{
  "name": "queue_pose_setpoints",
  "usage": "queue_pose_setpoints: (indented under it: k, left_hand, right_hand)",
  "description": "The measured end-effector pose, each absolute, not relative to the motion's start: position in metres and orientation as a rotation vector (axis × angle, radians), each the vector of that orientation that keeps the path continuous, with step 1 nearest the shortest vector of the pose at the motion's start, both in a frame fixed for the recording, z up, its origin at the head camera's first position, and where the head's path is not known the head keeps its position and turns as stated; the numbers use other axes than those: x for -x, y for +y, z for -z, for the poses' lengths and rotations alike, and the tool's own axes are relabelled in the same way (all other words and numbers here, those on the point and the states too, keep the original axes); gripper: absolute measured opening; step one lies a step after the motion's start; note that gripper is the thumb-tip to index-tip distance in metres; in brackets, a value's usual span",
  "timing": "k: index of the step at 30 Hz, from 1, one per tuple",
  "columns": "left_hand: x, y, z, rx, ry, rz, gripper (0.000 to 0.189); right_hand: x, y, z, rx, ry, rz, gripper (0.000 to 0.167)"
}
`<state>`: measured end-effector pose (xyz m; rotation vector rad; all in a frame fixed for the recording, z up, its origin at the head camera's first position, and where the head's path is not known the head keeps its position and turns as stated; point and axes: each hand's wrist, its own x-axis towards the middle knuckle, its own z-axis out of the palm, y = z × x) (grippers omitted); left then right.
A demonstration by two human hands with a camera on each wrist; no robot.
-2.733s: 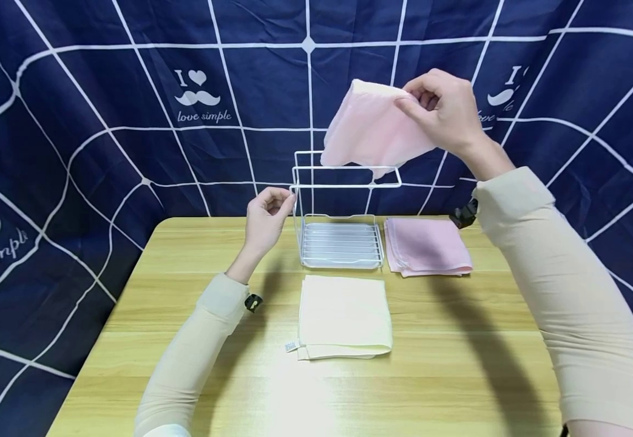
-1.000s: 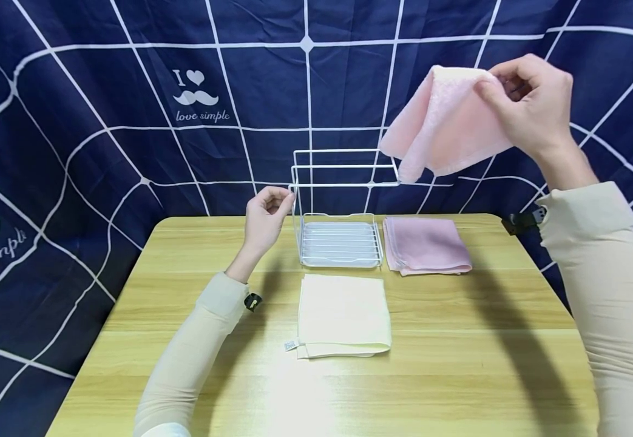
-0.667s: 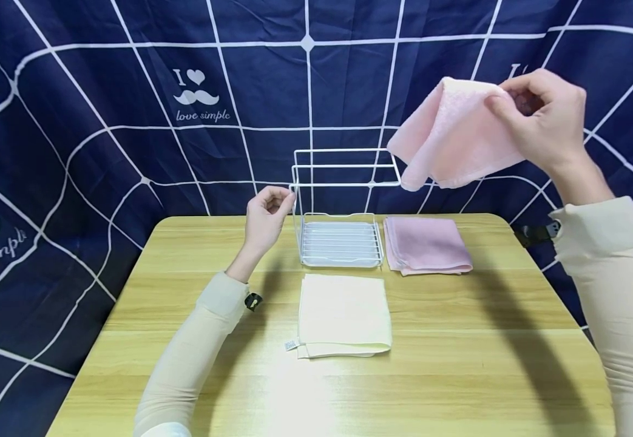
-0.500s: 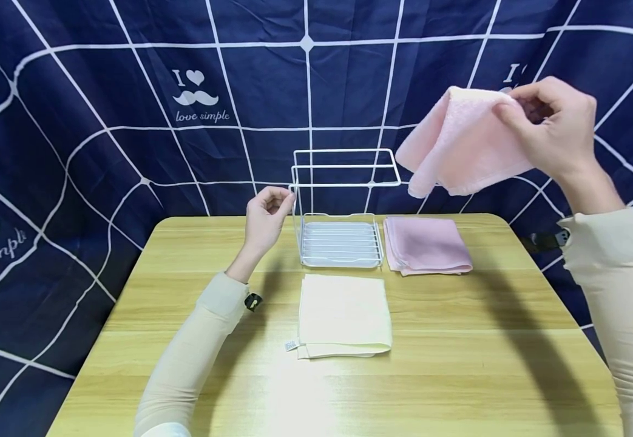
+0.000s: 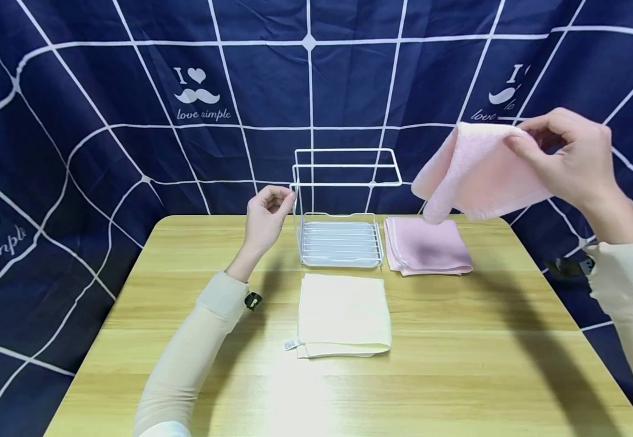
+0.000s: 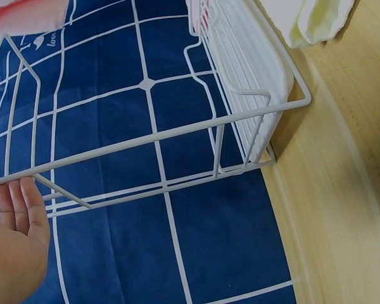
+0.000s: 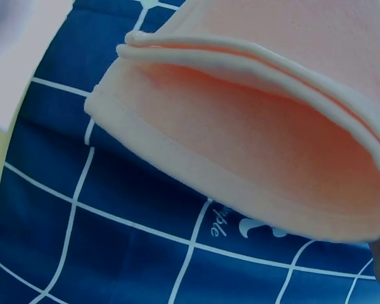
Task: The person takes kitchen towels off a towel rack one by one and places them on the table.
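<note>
My right hand pinches the top edge of a pale pink towel between thumb and fingers. The towel hangs in loose folds to the right of the white wire rack, higher than the table. Close up in the right wrist view, the same pink towel shows its bent layers. My left hand grips the rack's left upright near the top, and in the left wrist view its fingers curl at the wire. The rack has open top bars and a slatted base over a white tray.
A folded pink towel lies right beside the rack's base. In front of the rack is a folded pale yellow towel with a small label. The wooden table meets a blue gridded curtain behind.
My right hand first carried the pink towel from over the rack out to the right, then lowered it. My left hand has stayed at the rack's upright.
</note>
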<state>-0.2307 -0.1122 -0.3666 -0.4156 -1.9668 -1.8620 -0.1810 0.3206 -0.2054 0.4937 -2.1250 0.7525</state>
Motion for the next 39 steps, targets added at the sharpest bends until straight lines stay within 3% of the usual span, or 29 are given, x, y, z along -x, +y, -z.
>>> queue_pose_setpoints:
  k: [3,10,14,21,29,35,39]
  left_hand:
    - [0.231,-0.111,0.366,0.429,-1.966,1.872,0.010]
    - [0.231,-0.111,0.366,0.441,-1.963,1.870,0.011]
    - [0.230,-0.112,0.365,0.446,-1.958,1.873,0.012]
    - [0.228,-0.113,0.364,0.447,-1.968,1.885,0.008]
    - [0.227,-0.114,0.364,0.437,-1.954,1.887,0.005]
    - [0.225,-0.115,0.365,0.430,-1.960,1.891,0.008]
    - [0.224,-0.116,0.365,0.429,-1.974,1.882,0.009]
  right_hand:
    - [0.174,0.324,0.210,-0.541,-2.132,-0.687,0.018]
    - [0.157,0.327,0.223,-0.628,-2.161,-0.605,0.053]
    - [0.148,0.327,0.230,-0.661,-2.188,-0.576,0.053]
    - [0.135,0.330,0.246,-0.703,-2.234,-0.511,0.040]
    - [0.124,0.325,0.263,-0.784,-2.215,-0.573,0.068]
    - [0.119,0.328,0.280,-0.819,-2.221,-0.569,0.065]
    - [0.115,0.334,0.292,-0.831,-2.256,-0.553,0.049]
